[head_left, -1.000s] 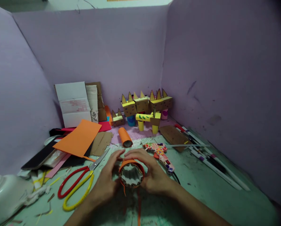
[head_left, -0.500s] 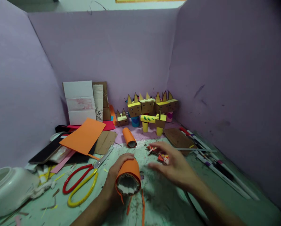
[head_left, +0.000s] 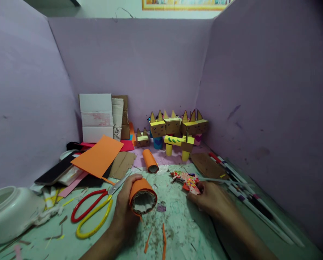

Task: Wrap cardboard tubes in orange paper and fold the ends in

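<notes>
My left hand is wrapped round the side of an orange paper-covered tube, whose open end, lined with corrugated cardboard, faces me. On the right, my right hand has its fingers closed on the handle of a flower-patterned glue gun. A pale glue stick sticks out of its back, and the nozzle points left. Beyond the hands lies a second, thinner orange tube. Thin orange paper strips lie on the table before me.
Scissors with red and yellow handles lie left of my left hand. Farther left stand a white jar and piled paper with an orange sheet. Cardboard animal figures stand at the back. Markers lie along the right wall.
My right hand has come down from hovering open and closed on the glue gun's handle. The tube in my left hand has shifted slightly left and up.
</notes>
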`<state>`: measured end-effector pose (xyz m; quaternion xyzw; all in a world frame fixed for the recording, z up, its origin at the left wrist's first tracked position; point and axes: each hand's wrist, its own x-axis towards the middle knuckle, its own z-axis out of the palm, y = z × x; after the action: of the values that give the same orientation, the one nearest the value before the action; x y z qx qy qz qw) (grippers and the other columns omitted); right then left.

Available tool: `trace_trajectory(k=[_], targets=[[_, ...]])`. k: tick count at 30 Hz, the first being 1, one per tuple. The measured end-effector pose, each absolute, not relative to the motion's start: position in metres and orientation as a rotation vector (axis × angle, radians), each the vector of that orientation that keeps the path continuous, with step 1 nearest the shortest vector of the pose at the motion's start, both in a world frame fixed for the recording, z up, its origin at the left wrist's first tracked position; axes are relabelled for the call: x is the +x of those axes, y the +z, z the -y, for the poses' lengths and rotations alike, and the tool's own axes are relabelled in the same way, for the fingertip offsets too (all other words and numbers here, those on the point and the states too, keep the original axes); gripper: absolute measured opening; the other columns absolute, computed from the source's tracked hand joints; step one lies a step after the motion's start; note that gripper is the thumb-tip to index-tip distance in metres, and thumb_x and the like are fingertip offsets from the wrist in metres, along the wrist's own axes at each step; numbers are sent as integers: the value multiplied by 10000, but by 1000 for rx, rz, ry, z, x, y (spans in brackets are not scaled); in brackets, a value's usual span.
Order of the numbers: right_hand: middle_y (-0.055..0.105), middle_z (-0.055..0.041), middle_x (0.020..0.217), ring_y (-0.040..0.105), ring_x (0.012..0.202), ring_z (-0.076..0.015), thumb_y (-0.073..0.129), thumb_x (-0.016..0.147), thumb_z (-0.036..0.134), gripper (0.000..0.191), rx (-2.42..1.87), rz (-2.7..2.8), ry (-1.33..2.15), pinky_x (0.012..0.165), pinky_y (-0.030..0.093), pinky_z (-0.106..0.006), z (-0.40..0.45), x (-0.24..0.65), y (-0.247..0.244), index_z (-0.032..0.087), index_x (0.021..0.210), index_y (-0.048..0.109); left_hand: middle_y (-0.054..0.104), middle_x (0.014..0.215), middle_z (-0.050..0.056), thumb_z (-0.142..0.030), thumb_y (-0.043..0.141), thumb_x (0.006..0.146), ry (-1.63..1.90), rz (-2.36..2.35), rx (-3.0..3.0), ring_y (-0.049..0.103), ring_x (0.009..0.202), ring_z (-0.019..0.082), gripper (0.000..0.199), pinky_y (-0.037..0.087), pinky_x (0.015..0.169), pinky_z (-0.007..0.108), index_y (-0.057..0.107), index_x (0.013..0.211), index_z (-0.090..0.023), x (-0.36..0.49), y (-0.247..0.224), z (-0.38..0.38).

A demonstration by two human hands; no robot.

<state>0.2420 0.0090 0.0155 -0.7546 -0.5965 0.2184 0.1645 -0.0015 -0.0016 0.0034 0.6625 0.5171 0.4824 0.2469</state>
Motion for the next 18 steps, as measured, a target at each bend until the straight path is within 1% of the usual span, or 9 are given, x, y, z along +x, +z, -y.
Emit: trace_trajectory(k=[3,4,6,8,11,13,15,16,18], targets=[[577,-20,563,564,570,-194,545,671,363,194,-1962,1626,834,466,326,-257,-11,244,14,179,614,565,616,1039,90,-303,552,710,1340,-1407,1815,578,969,269,346,449,844,379,535,1035,-186,-2,5,0],[561,-2,577,549,559,-173,559,651,361,185,-1870,1576,918,467,348,-247,-9,244,14,176,645,562,617,1035,88,-293,558,703,1353,-1407,1817,574,982,269,346,450,847,374,536,1031,-185,-2,4,0],[531,26,611,510,532,-138,616,605,382,254,-1604,1409,1132,465,376,-230,-3,241,16,172,740,570,618,1031,83,-268,579,680,1372,-1423,1808,574,984,265,357,454,840,364,536,1024,-184,-3,1,-3],[509,39,624,449,486,-104,675,587,417,362,-1352,1263,1306,430,358,-210,8,237,20,169,833,580,618,1021,75,-238,579,671,1387,-1452,1776,584,954,253,366,458,828,360,527,1029,-183,-4,-4,-6],[509,35,605,365,431,-69,702,625,494,450,-1233,1254,1361,386,282,-191,27,231,26,164,906,582,618,994,69,-208,552,692,1385,-1498,1739,593,920,240,360,457,824,372,511,1048,-180,-7,-13,-11],[518,27,581,341,407,-68,665,656,581,527,-1215,1292,1379,380,246,-199,40,228,29,166,969,578,620,978,68,-188,542,696,1380,-1520,1749,592,919,242,361,453,830,385,509,1055,-175,-8,-16,-13],[522,16,566,365,411,-87,600,695,634,552,-1208,1332,1396,385,262,-212,50,226,30,175,1001,588,618,978,66,-170,541,689,1376,-1532,1767,590,912,241,369,455,824,388,509,1057,-176,-9,-16,-13],[522,12,558,391,420,-102,578,716,634,530,-1226,1356,1383,389,290,-220,54,225,31,185,995,602,614,984,64,-164,542,686,1378,-1534,1778,588,913,240,374,456,823,387,507,1058,-179,-8,-16,-13],[545,-6,575,481,481,-147,569,750,587,434,-1273,1433,1278,435,391,-246,59,222,31,214,962,636,603,1008,65,-161,554,680,1388,-1534,1804,580,926,241,378,455,829,388,504,1054,-186,-8,-15,-12]])
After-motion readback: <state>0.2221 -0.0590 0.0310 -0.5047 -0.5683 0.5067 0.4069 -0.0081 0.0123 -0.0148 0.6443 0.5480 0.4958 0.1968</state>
